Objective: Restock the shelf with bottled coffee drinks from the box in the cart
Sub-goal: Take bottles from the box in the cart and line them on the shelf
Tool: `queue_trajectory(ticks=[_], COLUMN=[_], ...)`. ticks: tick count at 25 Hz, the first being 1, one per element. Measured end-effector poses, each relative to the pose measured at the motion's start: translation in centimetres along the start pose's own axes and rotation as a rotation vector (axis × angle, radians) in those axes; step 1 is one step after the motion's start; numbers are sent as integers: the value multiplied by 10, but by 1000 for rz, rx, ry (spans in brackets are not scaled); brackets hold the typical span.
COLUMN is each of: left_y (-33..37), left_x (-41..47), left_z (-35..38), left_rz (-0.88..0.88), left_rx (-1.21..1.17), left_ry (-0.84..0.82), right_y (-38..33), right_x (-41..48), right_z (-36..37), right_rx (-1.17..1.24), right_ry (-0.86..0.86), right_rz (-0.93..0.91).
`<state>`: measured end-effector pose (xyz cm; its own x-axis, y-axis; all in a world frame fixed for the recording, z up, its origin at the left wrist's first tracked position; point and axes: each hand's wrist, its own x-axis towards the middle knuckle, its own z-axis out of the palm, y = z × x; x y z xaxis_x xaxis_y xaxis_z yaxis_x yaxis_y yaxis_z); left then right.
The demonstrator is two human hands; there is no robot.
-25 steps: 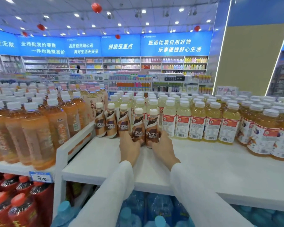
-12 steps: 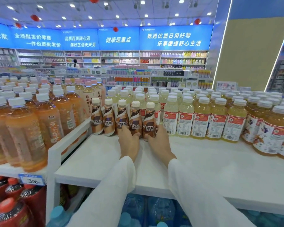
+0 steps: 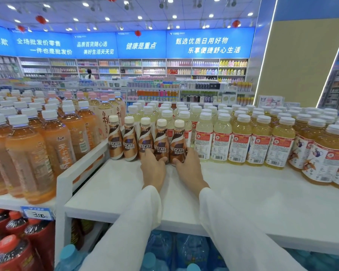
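While five coffee bottles (image 3: 145, 141) stand upright in a row on the white shelf (image 3: 243, 192), the left hand (image 3: 154, 169) curls around the fourth bottle (image 3: 161, 142) and the right hand (image 3: 190, 170) around the fifth (image 3: 178, 142).

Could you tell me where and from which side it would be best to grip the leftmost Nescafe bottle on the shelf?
Probably the narrow waist of the leftmost Nescafe bottle, coming from the front. It stands upright with open shelf before it, while a white rail on its left and a neighbouring bottle on its right crowd the sides.
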<state>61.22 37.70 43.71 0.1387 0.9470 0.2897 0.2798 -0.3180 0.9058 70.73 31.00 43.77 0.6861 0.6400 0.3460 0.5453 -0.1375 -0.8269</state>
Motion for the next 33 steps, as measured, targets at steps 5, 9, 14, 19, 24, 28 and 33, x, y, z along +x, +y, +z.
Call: queue_trajectory(ticks=[5,9,14,19,24,28,33], left_y=[-2,-3,-7,-4,-11,-6,-24], left_x=[5,5,7,-2,-41,-101,-205], left_z=[2,4,5,-1,-41,-90,-155], left_rz=[0,0,-17,-14,26,83,88], left_rx=[-1,1,-7,14,195,213,143], left_ry=[-5,3,20,-1,-152,-110,-14], right_y=[3,2,4,-7,-13,-13,-19], right_x=[2,1,1,-9,-61,-126,-205], right_z=[1,1,3,-9,-58,-94,-112], right_rx=[-3,-14,-26,18,-75,-136,-51], right_ry=[-5,2,6,-52,-206,-218,-259], right_rz=[-3,-1,-3,60,62,-40,-179])
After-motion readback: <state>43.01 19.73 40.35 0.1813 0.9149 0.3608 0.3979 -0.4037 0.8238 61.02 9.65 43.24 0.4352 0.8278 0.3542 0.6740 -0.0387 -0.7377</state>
